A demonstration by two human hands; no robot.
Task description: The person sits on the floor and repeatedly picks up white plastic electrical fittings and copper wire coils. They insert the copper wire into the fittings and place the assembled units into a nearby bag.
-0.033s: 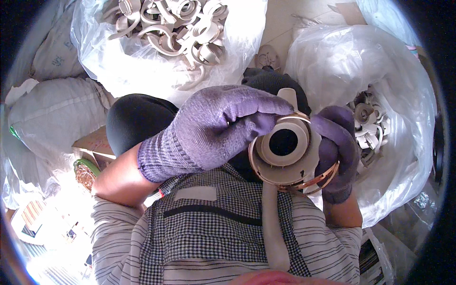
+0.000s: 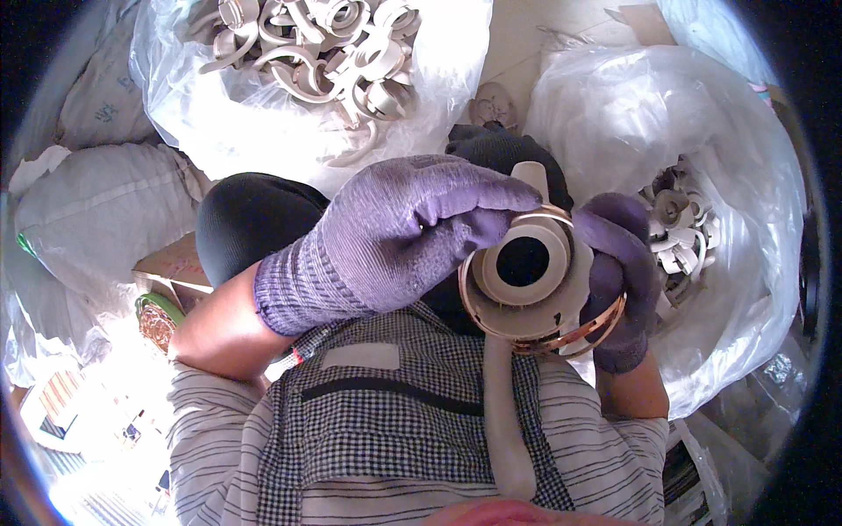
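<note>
Both my hands wear purple-grey knit gloves. Between them, over my lap, is a beige plastic part (image 2: 568,294) with a round collar, a dark central hole and two curved strips, one reaching up and a longer one down over my apron. Thin copper-coloured rings (image 2: 500,331) circle its rim, and they stand away from it at the lower right. My left hand (image 2: 412,232) is closed in a pinch on the ring at the upper left rim. My right hand (image 2: 619,263) is closed around the part's right side, its fingertips partly hidden behind the part and rings.
A clear plastic bag (image 2: 438,96) at the far left holds several similar beige parts (image 2: 377,61). Another clear bag (image 2: 605,96) on the right has more beige pieces (image 2: 684,228) in it. Stuffed white sacks (image 2: 105,206), a cardboard box (image 2: 180,263) and a copper-coloured coil (image 2: 156,324) lie at the left.
</note>
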